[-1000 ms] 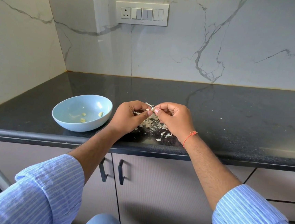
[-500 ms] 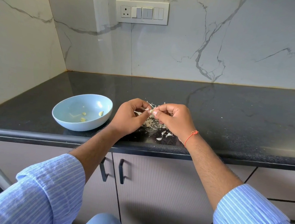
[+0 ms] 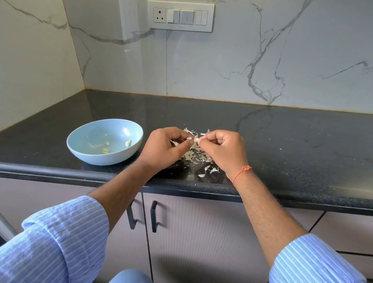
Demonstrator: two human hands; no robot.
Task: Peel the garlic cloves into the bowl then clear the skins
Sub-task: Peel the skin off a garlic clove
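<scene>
Peeling in progress. Left hand and right hand, fingers curled, pinch 1 small clove between their fingertips, held above the skins so that loosened husk probably falls onto the same heap. The bowl stands just left of the left hand, near enough for a short drop; 3 peeled cloves lie inside. Skins litter the counter under and between the hands, not yet cleared. A switch panel is on the wall behind; nothing blocks the way to the bowl

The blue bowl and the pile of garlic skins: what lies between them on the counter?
In the head view, the left hand fills the stretch between the blue bowl and the garlic skins.
</scene>
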